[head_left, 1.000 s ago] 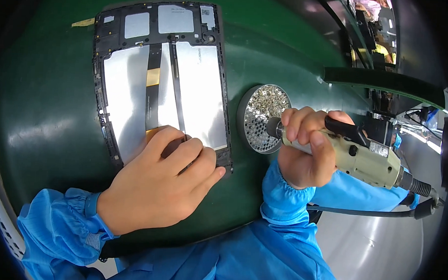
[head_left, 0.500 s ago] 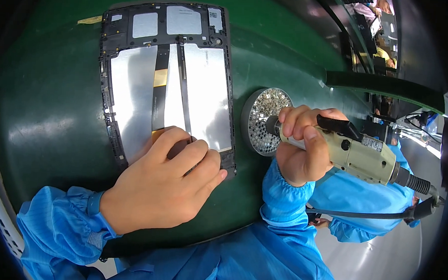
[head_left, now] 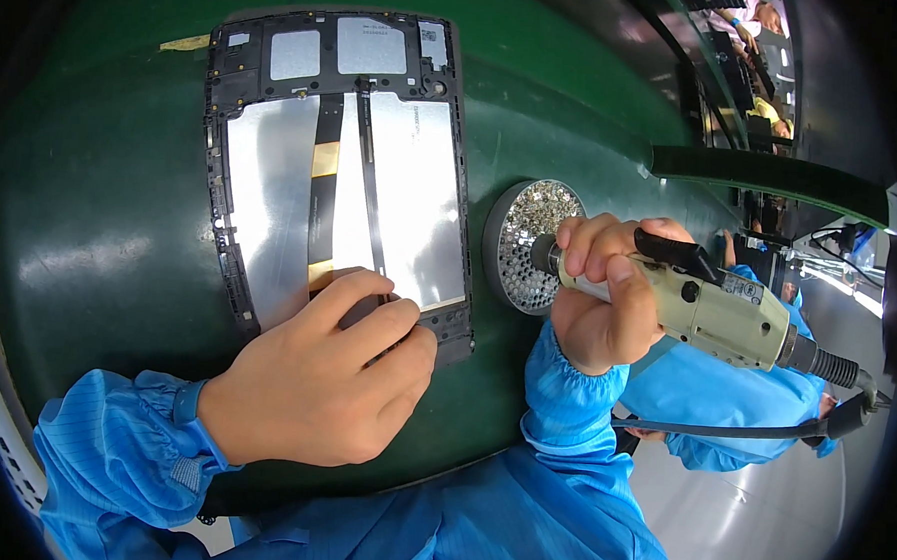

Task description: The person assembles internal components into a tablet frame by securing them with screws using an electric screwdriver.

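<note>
An opened tablet [head_left: 407,198] lies on the green table, silver metal plates in a black frame. Two dark ribbon cables run down it, one wide with gold patches [head_left: 326,160] and one thin black [head_left: 370,156]. Over the tablet's lower part my left hand [head_left: 314,374] is bent, its fingers curled down by the thin cable's lower end; whatever lies under the fingertips is hidden. My right hand [head_left: 608,297] grips a pale green electric screwdriver [head_left: 717,317]. The tool's dark nose points at a round dish [head_left: 492,237] filled with small screws [head_left: 547,209].
A thick cable [head_left: 825,367] leaves the screwdriver's rear end. To the right sits a co-worker in a blue smock [head_left: 733,403]. A dark green ledge [head_left: 773,179] juts out at the upper right. A short yellow strip [head_left: 186,43] lies on the table [head_left: 92,184] beside the tablet's top corner.
The tablet has shifted slightly right and down. My left fingers have drawn closer together near the thin cable. My right hand and the screwdriver have hardly moved.
</note>
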{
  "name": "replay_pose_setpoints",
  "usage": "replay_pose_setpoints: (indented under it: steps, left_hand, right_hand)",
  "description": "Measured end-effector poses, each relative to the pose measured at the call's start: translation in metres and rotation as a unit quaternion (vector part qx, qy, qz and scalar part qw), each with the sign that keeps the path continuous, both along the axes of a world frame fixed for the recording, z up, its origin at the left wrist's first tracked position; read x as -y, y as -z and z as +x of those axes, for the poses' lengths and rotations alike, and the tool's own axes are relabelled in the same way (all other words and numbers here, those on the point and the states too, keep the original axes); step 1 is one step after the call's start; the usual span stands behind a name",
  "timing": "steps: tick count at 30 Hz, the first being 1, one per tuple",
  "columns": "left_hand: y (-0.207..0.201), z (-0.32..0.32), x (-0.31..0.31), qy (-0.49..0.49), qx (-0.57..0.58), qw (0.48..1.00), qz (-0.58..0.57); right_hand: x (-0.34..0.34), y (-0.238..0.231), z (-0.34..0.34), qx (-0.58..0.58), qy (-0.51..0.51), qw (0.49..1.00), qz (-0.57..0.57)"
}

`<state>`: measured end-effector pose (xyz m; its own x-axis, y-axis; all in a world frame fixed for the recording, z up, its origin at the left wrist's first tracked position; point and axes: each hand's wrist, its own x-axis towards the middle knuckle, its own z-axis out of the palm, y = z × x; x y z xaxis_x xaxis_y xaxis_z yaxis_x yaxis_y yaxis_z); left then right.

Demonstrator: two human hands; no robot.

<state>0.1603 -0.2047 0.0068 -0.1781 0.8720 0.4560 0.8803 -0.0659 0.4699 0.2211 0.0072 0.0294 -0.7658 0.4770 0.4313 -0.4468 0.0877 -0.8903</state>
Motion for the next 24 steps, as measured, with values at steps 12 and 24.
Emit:
replay_pose_setpoints:
  steps: [12,24]
  left_hand:
    - [0.001,0.002,0.002,0.000,-0.017,1.000,0.012]
    - [0.007,-0.001,0.003,0.022,0.003,0.999,0.049]
  right_hand:
    - [0.001,-0.001,0.002,0.008,0.006,1.000,-0.005]
    - [0.051,-0.028,0.042,0.010,-0.157,0.987,0.026]
